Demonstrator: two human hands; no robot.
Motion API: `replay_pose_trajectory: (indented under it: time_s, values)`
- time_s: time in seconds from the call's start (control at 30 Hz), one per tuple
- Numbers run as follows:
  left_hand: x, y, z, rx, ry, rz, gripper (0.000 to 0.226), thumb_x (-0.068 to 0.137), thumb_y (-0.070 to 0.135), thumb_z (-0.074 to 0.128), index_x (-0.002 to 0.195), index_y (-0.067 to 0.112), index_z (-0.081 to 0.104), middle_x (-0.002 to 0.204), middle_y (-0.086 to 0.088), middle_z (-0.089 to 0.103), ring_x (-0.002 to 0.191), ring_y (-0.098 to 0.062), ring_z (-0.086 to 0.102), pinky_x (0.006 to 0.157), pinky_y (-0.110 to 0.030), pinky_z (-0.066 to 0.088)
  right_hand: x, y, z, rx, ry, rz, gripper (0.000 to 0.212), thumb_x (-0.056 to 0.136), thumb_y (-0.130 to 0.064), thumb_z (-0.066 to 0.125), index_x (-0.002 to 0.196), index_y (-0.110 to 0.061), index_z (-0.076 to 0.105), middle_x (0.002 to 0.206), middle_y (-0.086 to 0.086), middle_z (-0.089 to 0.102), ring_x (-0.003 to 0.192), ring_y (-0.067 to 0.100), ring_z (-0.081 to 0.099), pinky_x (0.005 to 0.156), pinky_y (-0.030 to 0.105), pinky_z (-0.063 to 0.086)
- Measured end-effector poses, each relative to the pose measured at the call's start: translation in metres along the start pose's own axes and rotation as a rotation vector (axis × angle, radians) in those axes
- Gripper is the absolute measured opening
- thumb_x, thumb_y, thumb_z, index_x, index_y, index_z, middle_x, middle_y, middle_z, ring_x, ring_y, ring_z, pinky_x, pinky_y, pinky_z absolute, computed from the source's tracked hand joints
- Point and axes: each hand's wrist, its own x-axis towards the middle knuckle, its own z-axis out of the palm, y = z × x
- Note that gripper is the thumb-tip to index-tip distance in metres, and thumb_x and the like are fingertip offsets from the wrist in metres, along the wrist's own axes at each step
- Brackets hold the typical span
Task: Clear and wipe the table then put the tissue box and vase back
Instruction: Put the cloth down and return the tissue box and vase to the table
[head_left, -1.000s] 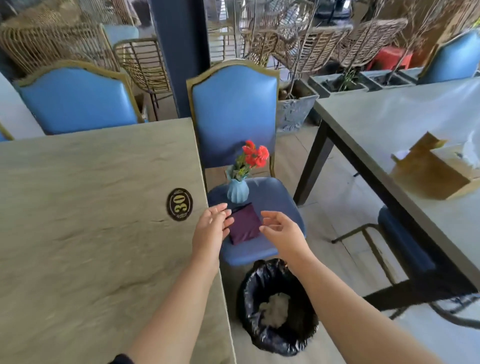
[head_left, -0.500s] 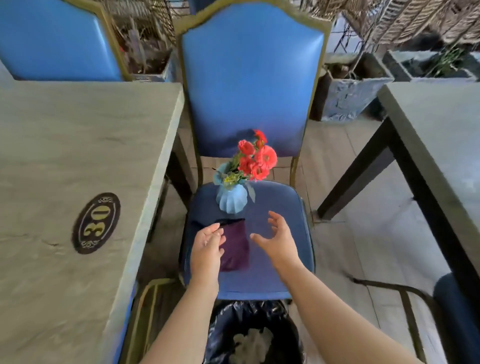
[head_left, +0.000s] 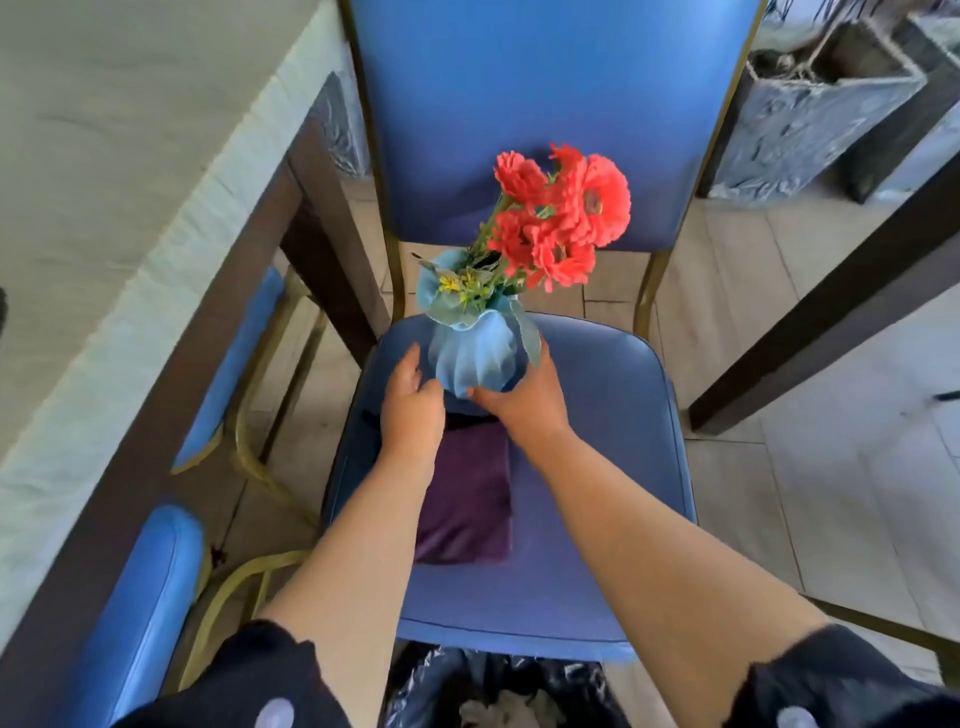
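Two hands at the vase (head_left: 475, 358), one per side. Left hand (head_left: 412, 410) sits on the vase's left, fingers (head_left: 408, 366) straight and close together, pointing away from the person, tips near the ribbed blue body; contact can't be confirmed from this angle. Right hand (head_left: 524, 400) cups the vase's lower right side, thumb against the front base, the other fingers curled round behind the body and mostly hidden, only one fingertip showing at the right edge.

Vase stands upright between both sets of fingers, on the rear part of the blue chair seat (head_left: 597, 415). Pale blue, wavy rim. Red flowers (head_left: 563, 218) with a bit of yellow and green lean up and to the right, above and beyond the fingers, in front of the blue chair back (head_left: 545, 93).

Folded purple cloth (head_left: 465, 499) lies flat on the seat just behind the fingers toward the person, under both wrists, its far edge at the vase base. Whether it touches the vase is hidden by the hands.

Table (head_left: 104, 182), pale stone-look top, runs well off to the left of the left fingers. Second blue chair (head_left: 130, 623) tucked under it, lower left. Black bin bag (head_left: 498, 686) with something pale crumpled in it at the bottom edge, below the seat front, between the forearms. Dark sleeves (head_left: 249, 680) at the bottom corners. Dark table leg (head_left: 831, 312) to the right of the right fingers; grey planter (head_left: 800, 114) upper right, on the floor.
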Motion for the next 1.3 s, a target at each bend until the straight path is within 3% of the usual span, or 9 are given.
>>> replay_pose_trajectory:
  time_s: [0.17, 0.43, 0.57, 0.63, 0.7, 0.87, 1.0, 1.2, 1.3]
  values:
    - [0.003, 0.0, 0.007, -0.026, -0.044, 0.01, 0.049, 0.094, 0.01, 0.045, 0.14, 0.028, 0.047, 0.134, 0.007, 0.058, 0.119, -0.008, 0.055, 0.107, -0.036, 0.042, 0.002, -0.002, -0.001, 0.001, 0.007, -0.023, 0.079, 0.064, -0.017, 0.082, 0.132, -0.026, 0.043, 0.118, -0.005, 0.055, 0.112, 0.016, 0.055, 0.091, 0.034, 0.049]
    - [-0.061, 0.052, -0.01, -0.129, -0.07, -0.053, 0.059, 0.078, 0.022, 0.046, 0.131, 0.047, 0.049, 0.136, 0.014, 0.052, 0.121, -0.01, 0.053, 0.106, -0.041, 0.043, -0.04, -0.054, -0.033, -0.022, 0.029, 0.014, 0.07, 0.068, -0.022, 0.081, 0.129, -0.025, 0.046, 0.115, -0.01, 0.058, 0.104, 0.01, 0.058, 0.075, 0.015, 0.044]
    - [-0.117, 0.107, -0.038, -0.199, -0.071, -0.051, 0.055, 0.092, 0.009, 0.043, 0.137, 0.039, 0.046, 0.12, 0.019, 0.058, 0.092, 0.0, 0.059, 0.087, -0.029, 0.049, -0.084, -0.117, -0.055, -0.013, 0.03, -0.017, 0.077, 0.066, -0.026, 0.082, 0.133, -0.029, 0.044, 0.117, -0.01, 0.058, 0.106, 0.01, 0.059, 0.086, 0.027, 0.05]
    - [-0.147, 0.129, -0.057, -0.245, -0.083, -0.044, 0.054, 0.093, 0.008, 0.044, 0.138, 0.038, 0.046, 0.128, 0.015, 0.057, 0.103, -0.002, 0.061, 0.083, -0.025, 0.049, -0.112, -0.149, -0.062, -0.006, 0.024, -0.029, 0.075, 0.065, -0.027, 0.082, 0.131, -0.029, 0.045, 0.118, -0.009, 0.059, 0.107, 0.012, 0.059, 0.087, 0.03, 0.051]
    - [-0.177, 0.147, -0.08, -0.283, -0.073, -0.048, 0.053, 0.093, 0.01, 0.046, 0.138, 0.039, 0.047, 0.134, 0.013, 0.055, 0.112, -0.004, 0.059, 0.078, -0.022, 0.048, -0.14, -0.179, -0.064, -0.008, 0.005, -0.046, 0.075, 0.066, -0.028, 0.082, 0.131, -0.028, 0.045, 0.119, -0.008, 0.059, 0.107, 0.012, 0.059, 0.088, 0.032, 0.052]
    - [-0.243, 0.193, -0.154, -0.316, -0.029, -0.031, 0.051, 0.092, 0.009, 0.049, 0.134, 0.038, 0.051, 0.126, 0.01, 0.062, 0.104, -0.007, 0.063, 0.078, -0.022, 0.05, -0.21, -0.253, -0.049, -0.017, -0.026, -0.084, 0.073, 0.067, -0.03, 0.082, 0.13, -0.027, 0.044, 0.116, -0.008, 0.062, 0.106, 0.013, 0.061, 0.089, 0.034, 0.052]
    - [-0.284, 0.213, -0.232, -0.268, 0.007, -0.011, 0.051, 0.093, 0.003, 0.038, 0.134, 0.03, 0.052, 0.094, 0.02, 0.065, 0.081, -0.003, 0.06, 0.068, -0.018, 0.051, -0.27, -0.299, -0.012, 0.042, -0.038, -0.135, 0.076, 0.065, -0.032, 0.082, 0.13, -0.027, 0.044, 0.119, -0.007, 0.062, 0.106, 0.013, 0.061, 0.09, 0.034, 0.053]
    - [-0.329, 0.21, -0.362, -0.168, 0.015, 0.044, 0.051, 0.091, 0.005, 0.036, 0.131, 0.031, 0.053, 0.066, 0.035, 0.063, 0.091, -0.014, 0.061, 0.079, -0.028, 0.044, -0.354, -0.348, 0.079, 0.063, -0.038, -0.167, 0.078, 0.065, -0.033, 0.083, 0.132, -0.022, 0.045, 0.116, -0.003, 0.062, 0.103, 0.018, 0.062, 0.086, 0.037, 0.053]
    - [-0.344, 0.207, -0.425, -0.158, -0.002, 0.056, 0.049, 0.091, 0.006, 0.038, 0.129, 0.032, 0.054, 0.063, 0.035, 0.064, 0.089, -0.012, 0.062, 0.086, -0.029, 0.043, -0.391, -0.369, 0.125, 0.067, -0.053, -0.171, 0.076, 0.07, -0.029, 0.082, 0.135, -0.021, 0.044, 0.12, -0.004, 0.059, 0.106, 0.015, 0.06, 0.079, 0.029, 0.048]
